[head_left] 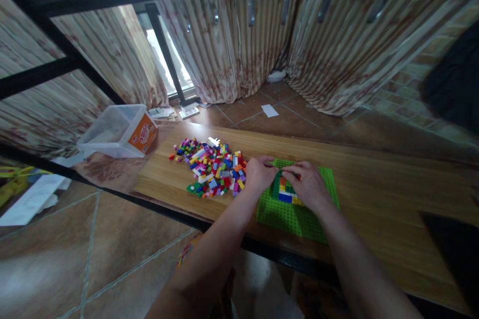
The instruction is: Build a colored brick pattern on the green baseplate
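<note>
Two forearms come in over the near edge of the tabletop [377, 192], left and right hands meeting above a green baseplate [295, 222] that sits close to that edge. Left hand [260, 172] has its fingers bent in at the plate's far left part; right hand [305, 182] has its fingertips right beside them, bunched over the small build [287, 190]. Can't tell if either one is actually gripping a brick, the fingers hide it. That build is on the plate, with a blue brick [285, 198] on its near side plus some white, yellow, orange and dark green. Big messy pile of loose bricks [217, 172] just left of the plate, spread toward the far edge. Clear plastic box [108, 132] with an orange label at the left end. Past the far edge: tiled floor, a white sheet [270, 110], then striped curtains [239, 55]
</note>
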Action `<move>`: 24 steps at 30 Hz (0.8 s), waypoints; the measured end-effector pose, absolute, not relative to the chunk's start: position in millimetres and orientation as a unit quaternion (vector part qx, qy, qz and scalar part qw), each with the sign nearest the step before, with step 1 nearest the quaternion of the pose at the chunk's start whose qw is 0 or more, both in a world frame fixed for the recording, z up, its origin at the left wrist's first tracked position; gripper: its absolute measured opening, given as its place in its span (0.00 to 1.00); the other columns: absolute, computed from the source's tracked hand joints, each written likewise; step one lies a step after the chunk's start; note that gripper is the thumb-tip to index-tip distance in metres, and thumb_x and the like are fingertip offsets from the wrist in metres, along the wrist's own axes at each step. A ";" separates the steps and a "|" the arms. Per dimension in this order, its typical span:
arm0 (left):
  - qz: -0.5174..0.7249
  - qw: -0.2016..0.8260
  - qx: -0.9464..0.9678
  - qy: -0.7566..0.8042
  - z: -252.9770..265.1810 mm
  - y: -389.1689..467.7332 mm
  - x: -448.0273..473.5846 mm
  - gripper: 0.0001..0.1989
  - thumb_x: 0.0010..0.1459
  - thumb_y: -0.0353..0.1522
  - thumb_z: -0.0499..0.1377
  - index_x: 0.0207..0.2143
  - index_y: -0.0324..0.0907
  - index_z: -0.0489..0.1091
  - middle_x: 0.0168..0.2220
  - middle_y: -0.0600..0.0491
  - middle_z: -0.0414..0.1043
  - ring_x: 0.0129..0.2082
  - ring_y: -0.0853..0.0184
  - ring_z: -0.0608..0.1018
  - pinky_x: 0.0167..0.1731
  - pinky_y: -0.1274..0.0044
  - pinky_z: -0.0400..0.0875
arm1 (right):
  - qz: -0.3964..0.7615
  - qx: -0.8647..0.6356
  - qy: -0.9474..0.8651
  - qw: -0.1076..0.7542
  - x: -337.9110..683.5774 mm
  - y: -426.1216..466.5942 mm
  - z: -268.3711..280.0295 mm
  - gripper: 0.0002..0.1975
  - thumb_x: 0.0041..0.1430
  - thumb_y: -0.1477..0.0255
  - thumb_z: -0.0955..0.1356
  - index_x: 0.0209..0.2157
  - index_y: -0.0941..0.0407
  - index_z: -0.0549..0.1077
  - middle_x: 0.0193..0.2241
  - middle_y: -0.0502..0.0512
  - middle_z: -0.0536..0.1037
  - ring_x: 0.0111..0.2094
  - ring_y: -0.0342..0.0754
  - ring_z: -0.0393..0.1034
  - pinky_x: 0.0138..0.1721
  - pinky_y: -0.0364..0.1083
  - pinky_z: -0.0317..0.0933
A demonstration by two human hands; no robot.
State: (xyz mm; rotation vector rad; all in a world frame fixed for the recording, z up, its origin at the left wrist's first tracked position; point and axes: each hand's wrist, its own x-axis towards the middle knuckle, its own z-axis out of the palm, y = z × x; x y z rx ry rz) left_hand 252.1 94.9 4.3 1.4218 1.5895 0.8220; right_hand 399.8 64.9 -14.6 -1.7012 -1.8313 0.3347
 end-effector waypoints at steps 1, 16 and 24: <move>0.332 0.414 0.569 0.628 3.4 95.0 252.4 0.17 0.47 0.25 0.64 0.43 0.37 0.76 0.34 0.49 0.80 0.35 0.66 0.80 0.38 0.77 0.75 | 0.121 -0.642 -0.691 0.307 399.4 64.4 -15.6 0.12 0.58 0.65 0.65 0.35 0.52 0.81 0.36 0.58 0.73 0.41 0.55 0.68 0.46 0.56 0.61; 0.353 0.425 0.605 0.574 -5.7 89.6 253.9 0.16 0.53 0.24 0.59 0.46 0.38 0.74 0.39 0.48 0.80 0.40 0.67 0.80 0.46 0.75 0.73 | 0.202 -0.608 -0.673 0.369 409.3 56.6 -10.7 0.20 0.62 0.59 0.60 0.41 0.54 0.78 0.42 0.58 0.77 0.47 0.53 0.69 0.52 0.55 0.59; 0.332 0.392 0.627 0.585 -0.8 83.7 255.7 0.16 0.55 0.28 0.57 0.46 0.42 0.75 0.42 0.49 0.79 0.43 0.65 0.79 0.48 0.73 0.72 | 0.171 -0.603 -0.690 0.362 410.7 59.9 -17.9 0.19 0.60 0.57 0.62 0.36 0.54 0.79 0.40 0.59 0.78 0.44 0.54 0.70 0.52 0.57 0.60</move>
